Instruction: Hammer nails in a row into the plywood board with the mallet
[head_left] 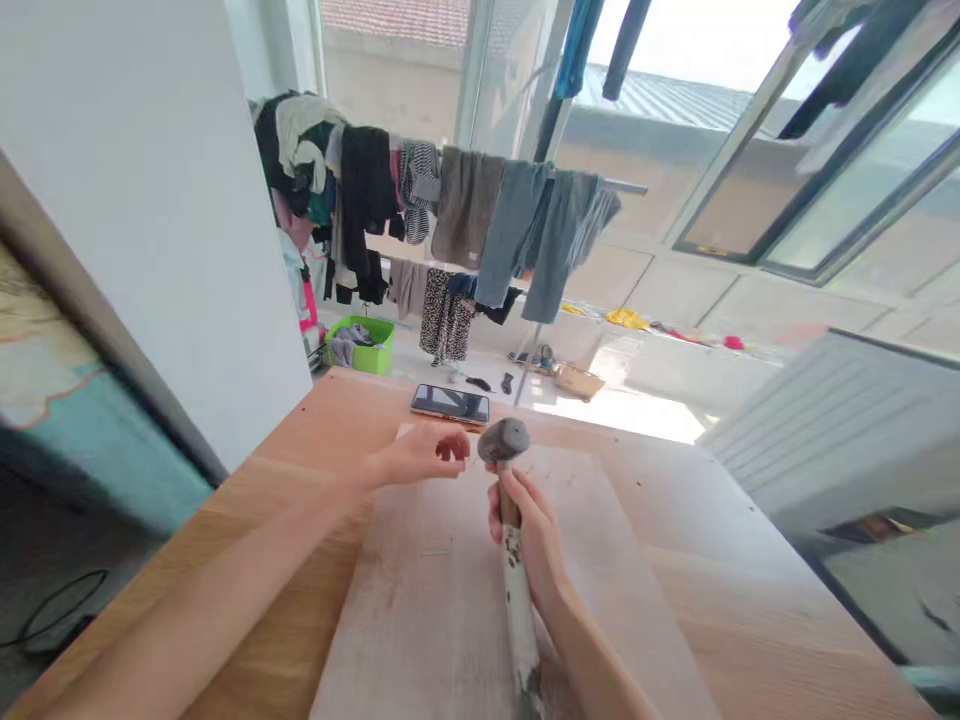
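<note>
A hammer [517, 585] with a dark, blunt head and a worn, white-flecked handle is gripped in my right hand [534, 525], its head raised over the board. My left hand [431, 452] is just left of the hammer head, thumb and fingers curled into a pinch. A thin nail [472, 459] shows at those fingertips. Beneath both hands lies a pale flat board [420, 620]. Several thin nails [548, 472] stand in its far part, right of the hammer head. Another nail [435, 553] lies on the board nearer to me.
A phone [450, 403] lies on the wooden table [667, 510] beyond the board. Past the table's far edge, clothes [469, 205] hang on rails above a green basket [373, 352]. A white wall panel [172, 200] rises on the left, and a whitish cabinet [832, 430] stands right.
</note>
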